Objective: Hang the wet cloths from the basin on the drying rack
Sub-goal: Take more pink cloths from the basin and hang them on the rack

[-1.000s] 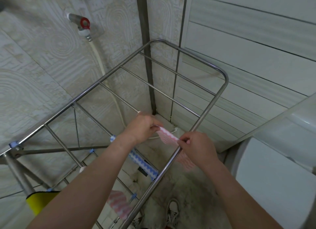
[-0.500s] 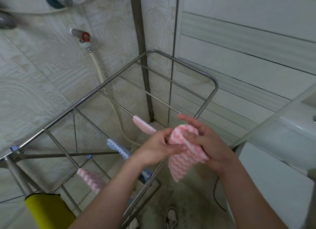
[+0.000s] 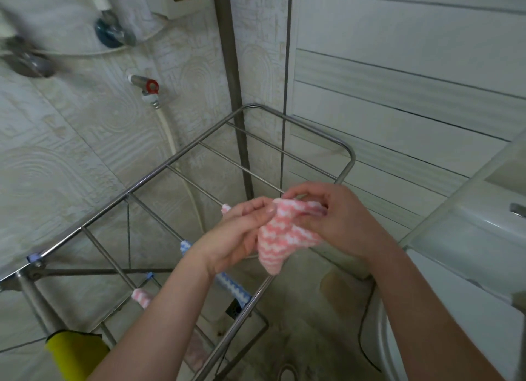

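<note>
Two hands meet above one stainless-steel tube drying rack (image 3: 348,158), both clamped on a single bunched pink-and-white zigzag cloth (image 3: 281,238): left hand (image 3: 242,235) pinching its left edge, right hand (image 3: 336,218) its top. Three other cloths hang on the rails: a pink-and-white corner (image 3: 226,208) behind the left hand, one blue-and-white zigzag cloth (image 3: 233,291) under the wrist, one small pink-and-white cloth (image 3: 142,296) further left

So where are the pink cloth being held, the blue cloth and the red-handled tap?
pink cloth (image 3: 281,238): head view, striped middle.
blue cloth (image 3: 234,292): head view, lower stretch.
tap (image 3: 152,85): head view, red handle.
</note>
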{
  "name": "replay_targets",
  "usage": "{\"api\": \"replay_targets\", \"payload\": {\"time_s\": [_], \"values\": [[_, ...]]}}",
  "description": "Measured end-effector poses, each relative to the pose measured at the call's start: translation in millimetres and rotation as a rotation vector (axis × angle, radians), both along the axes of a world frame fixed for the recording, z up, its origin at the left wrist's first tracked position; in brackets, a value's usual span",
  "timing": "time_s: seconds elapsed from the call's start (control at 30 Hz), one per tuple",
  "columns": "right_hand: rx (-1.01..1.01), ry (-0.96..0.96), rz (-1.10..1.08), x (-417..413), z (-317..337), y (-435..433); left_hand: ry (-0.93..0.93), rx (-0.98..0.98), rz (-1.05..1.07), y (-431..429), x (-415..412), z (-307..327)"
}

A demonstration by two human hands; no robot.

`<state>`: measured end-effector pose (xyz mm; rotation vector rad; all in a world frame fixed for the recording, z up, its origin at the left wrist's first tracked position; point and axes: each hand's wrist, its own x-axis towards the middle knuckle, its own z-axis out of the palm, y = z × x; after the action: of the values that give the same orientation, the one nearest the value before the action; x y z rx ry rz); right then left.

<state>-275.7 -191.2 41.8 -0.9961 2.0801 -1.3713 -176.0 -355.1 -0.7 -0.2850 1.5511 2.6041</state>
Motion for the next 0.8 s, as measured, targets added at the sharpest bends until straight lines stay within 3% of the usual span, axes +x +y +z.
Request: {"api": "replay_targets", "payload": {"time_s": [0.1, 0.23, 0.37, 0.5, 0.67, 0.8], "values": [[0.067, 0.105, 0.005, -10, 6, -6, -0.029, -0.366, 0.048, 2, -18, 17], [0.238, 0.348, -0.069, -25, 5, -12, 0.004, -0.695, 0.125, -8, -38, 21], [0.321, 0.443, -0.134, -43, 6, -13, 0.034, -0.978, 0.283, -26, -54, 21], [0.455, 0.563, -0.114, -60, 1, -16, -0.056, -1.199, 0.243, -48, -71, 19], [0.390, 0.358, -0.048, -74, -10, -24, -0.124, -1.429, -0.013, -81, -80, 10], [0.243, 0.019, 0.014, -74, -23, -30, -0.155, -1.332, 0.079, -111, -69, -6]]}}
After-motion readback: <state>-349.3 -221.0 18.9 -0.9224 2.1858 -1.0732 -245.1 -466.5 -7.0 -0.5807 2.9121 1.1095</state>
